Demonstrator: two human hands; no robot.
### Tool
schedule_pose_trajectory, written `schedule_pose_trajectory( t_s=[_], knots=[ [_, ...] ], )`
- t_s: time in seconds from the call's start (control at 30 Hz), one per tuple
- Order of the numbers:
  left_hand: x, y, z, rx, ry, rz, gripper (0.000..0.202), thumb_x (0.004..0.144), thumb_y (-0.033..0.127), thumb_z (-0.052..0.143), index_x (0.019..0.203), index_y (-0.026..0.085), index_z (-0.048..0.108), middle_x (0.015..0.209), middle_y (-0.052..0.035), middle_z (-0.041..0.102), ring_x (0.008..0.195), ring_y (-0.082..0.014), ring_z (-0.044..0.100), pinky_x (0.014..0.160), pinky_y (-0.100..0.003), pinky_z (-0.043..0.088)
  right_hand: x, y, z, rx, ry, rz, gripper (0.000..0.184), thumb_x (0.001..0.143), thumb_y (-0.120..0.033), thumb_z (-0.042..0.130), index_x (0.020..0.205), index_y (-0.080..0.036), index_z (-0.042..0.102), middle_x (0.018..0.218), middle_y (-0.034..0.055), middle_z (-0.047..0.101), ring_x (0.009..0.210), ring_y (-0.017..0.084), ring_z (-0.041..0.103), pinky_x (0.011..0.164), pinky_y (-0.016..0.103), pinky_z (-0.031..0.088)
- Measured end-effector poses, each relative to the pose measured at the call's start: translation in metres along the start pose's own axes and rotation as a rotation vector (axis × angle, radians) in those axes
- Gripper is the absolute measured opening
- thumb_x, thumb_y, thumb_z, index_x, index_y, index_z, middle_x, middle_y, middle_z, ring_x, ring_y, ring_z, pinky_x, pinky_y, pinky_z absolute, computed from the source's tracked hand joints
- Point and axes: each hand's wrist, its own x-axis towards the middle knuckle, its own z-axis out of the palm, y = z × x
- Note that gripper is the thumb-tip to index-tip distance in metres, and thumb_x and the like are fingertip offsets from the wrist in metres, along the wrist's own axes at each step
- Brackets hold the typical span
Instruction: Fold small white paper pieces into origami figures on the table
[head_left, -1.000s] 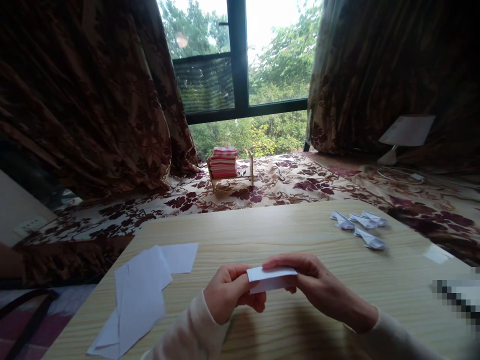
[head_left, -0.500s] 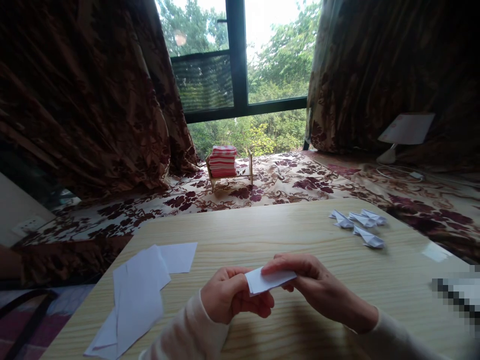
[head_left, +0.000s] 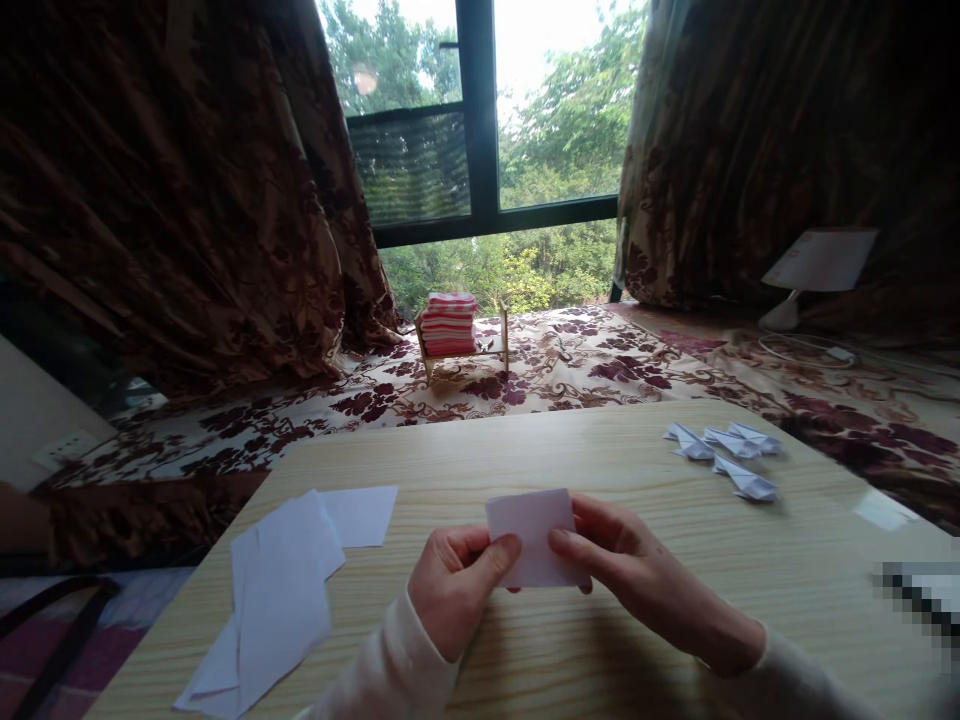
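Observation:
A small folded sheet of white paper (head_left: 531, 548) is held upright above the table, its broad face toward me. My left hand (head_left: 459, 582) grips its left edge, thumb in front and fingers behind. On the right edge my right hand (head_left: 626, 572) pinches the same paper, its thumb pressed on the front face. The fingers behind the sheet are mostly hidden. Loose white paper sheets (head_left: 281, 590) lie overlapping on the table to the left of my hands. Several folded paper pieces (head_left: 744, 478) sit at the far right of the tabletop.
The pale wooden table (head_left: 450, 455) ends before a flower-patterned cloth (head_left: 555, 365). A little rack there carries a stack of red-and-white striped cloths (head_left: 448, 325). A white lamp (head_left: 821, 262) stands at the back right. A pixelated patch (head_left: 926, 595) covers something at the right edge.
The folded paper has been tilted up, from nearly flat to facing me. Both thumbs now press on its front. The view has shifted slightly.

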Motion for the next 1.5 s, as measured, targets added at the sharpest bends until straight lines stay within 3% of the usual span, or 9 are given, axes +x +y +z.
schedule_pose_trajectory(
  t_s=[0.13,0.4,0.53,0.6,0.67,0.9,1.1,1.3,1.5],
  knots=[
    [-0.002,-0.002,0.001,0.044,-0.022,-0.003,0.033,0.074,0.040,0.060,0.074,0.009,0.070,0.058,-0.0017,0.053,0.058,-0.0119,0.045,0.056,-0.024,0.035,0.000,0.000,0.002,-0.002,0.098,0.008,0.040,0.079,-0.040,0.058,0.112,-0.018,0.057,0.091,0.0047,0.065,0.080,0.018,0.057,0.066,0.027,0.048],
    [-0.007,-0.003,0.016,0.046,0.031,-0.034,0.038,0.080,0.042,0.050,0.093,0.008,0.064,0.066,-0.0031,0.054,0.060,-0.0131,0.046,0.056,-0.025,0.038,-0.002,0.007,0.011,-0.252,0.108,-0.042,0.046,0.086,-0.038,0.047,0.127,-0.018,0.043,0.092,0.0056,0.062,0.077,0.018,0.057,0.065,0.029,0.050],
    [-0.007,-0.003,0.016,0.121,0.005,-0.011,0.037,0.080,0.043,0.049,0.077,0.009,0.061,0.059,-0.0002,0.046,0.055,-0.0110,0.040,0.051,-0.023,0.036,-0.002,0.004,0.006,-0.589,0.314,-0.358,0.041,0.084,-0.025,0.051,0.124,-0.024,0.045,0.097,0.0053,0.054,0.077,0.016,0.054,0.071,0.032,0.049],
    [-0.006,-0.003,0.015,0.159,-0.011,-0.013,0.036,0.079,0.044,0.050,0.068,0.010,0.057,0.056,0.0011,0.042,0.053,-0.0103,0.038,0.048,-0.022,0.035,-0.002,-0.001,0.005,-0.681,0.318,-0.555,0.030,0.084,-0.018,0.051,0.113,-0.026,0.054,0.103,0.0057,0.050,0.086,0.017,0.052,0.076,0.032,0.047],
    [-0.006,-0.004,0.015,0.184,-0.031,-0.022,0.036,0.078,0.045,0.049,0.067,0.011,0.056,0.055,0.0010,0.042,0.052,-0.0105,0.039,0.047,-0.022,0.036,-0.004,-0.004,0.006,-0.709,0.257,-0.643,0.024,0.084,-0.013,0.050,0.102,-0.025,0.059,0.103,0.0058,0.047,0.088,0.016,0.052,0.076,0.030,0.047],
    [-0.008,-0.003,0.016,0.264,-0.046,-0.011,0.036,0.080,0.043,0.046,0.064,0.013,0.053,0.055,0.0019,0.039,0.052,-0.0100,0.035,0.046,-0.021,0.031,-0.005,-0.005,0.010,-0.720,0.155,-0.617,0.026,0.084,-0.009,0.049,0.102,-0.025,0.060,0.101,0.0057,0.047,0.088,0.016,0.052,0.072,0.029,0.047],
    [-0.008,-0.002,0.017,0.404,-0.060,0.112,0.037,0.084,0.041,0.042,0.061,0.013,0.052,0.058,0.0012,0.039,0.057,-0.0111,0.036,0.051,-0.023,0.029,-0.004,-0.005,0.010,-0.693,0.141,-0.638,0.023,0.083,-0.010,0.051,0.101,-0.022,0.058,0.094,0.0057,0.051,0.086,0.017,0.053,0.073,0.031,0.047],
    [-0.009,-0.002,0.017,0.333,-0.068,0.031,0.036,0.082,0.041,0.044,0.059,0.013,0.049,0.056,0.0022,0.036,0.054,-0.0100,0.032,0.047,-0.022,0.026,-0.005,-0.003,0.009,-0.723,0.158,-0.662,0.031,0.083,-0.011,0.053,0.111,-0.024,0.056,0.098,0.0063,0.050,0.088,0.017,0.052,0.071,0.030,0.047],
    [-0.009,-0.002,0.018,0.303,-0.071,0.038,0.035,0.082,0.040,0.045,0.061,0.013,0.050,0.058,0.0017,0.037,0.055,-0.0100,0.032,0.048,-0.022,0.026,-0.004,-0.001,0.008,-0.751,0.140,-0.660,0.026,0.083,-0.011,0.052,0.103,-0.024,0.061,0.095,0.0058,0.051,0.085,0.017,0.053,0.068,0.030,0.047]
  ],
)
